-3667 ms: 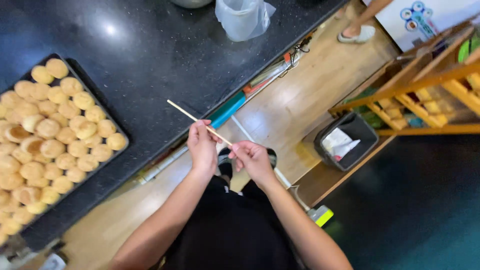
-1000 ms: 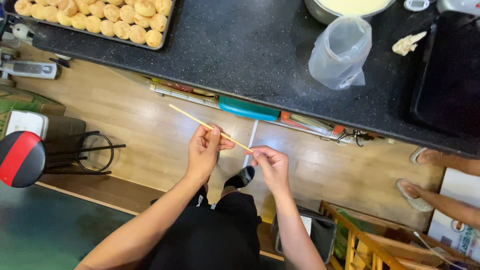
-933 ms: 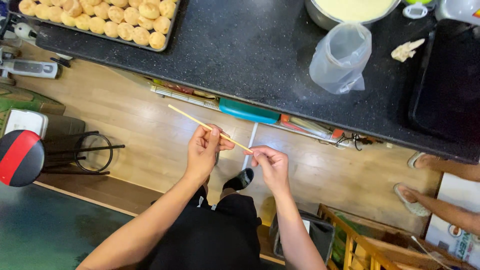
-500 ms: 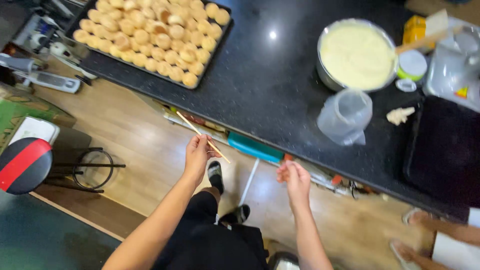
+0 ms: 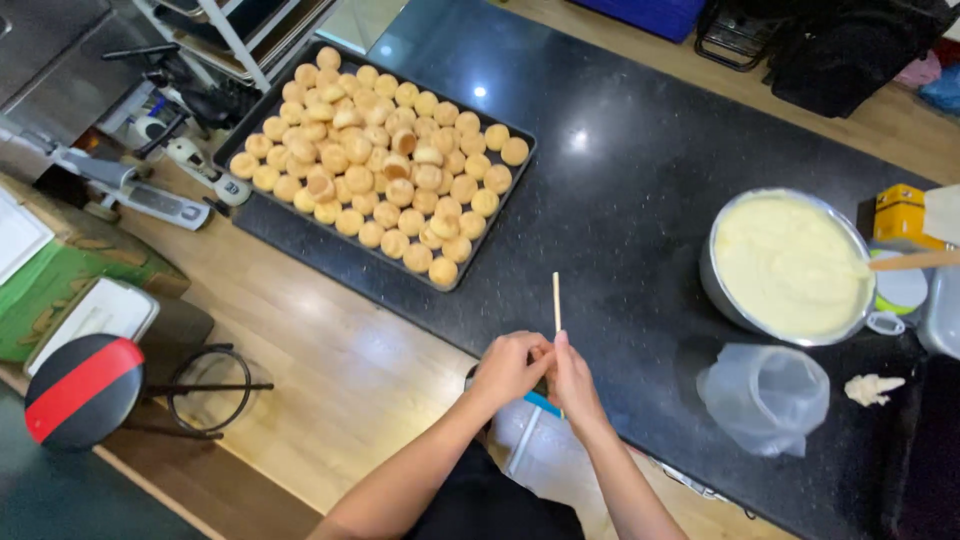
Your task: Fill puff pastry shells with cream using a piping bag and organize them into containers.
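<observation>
Both hands, left hand and right hand, meet at the near edge of the black bench, fingers clamped on a thin wooden stick whose long axis points straight away, toward the far side.

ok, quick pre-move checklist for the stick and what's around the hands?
1. Stick held: ok, both hands meet at its lower end, left hand, right hand.
2. Stick upright, tip free: ok.
3. Tray of buns within view, full: ok.
4. Bowl of cream on counter: ok, spatula handle resting in it.
5. Plastic bag apart from hands: ok.
6. Which fingers pinch the stick: cannot tell.
</observation>
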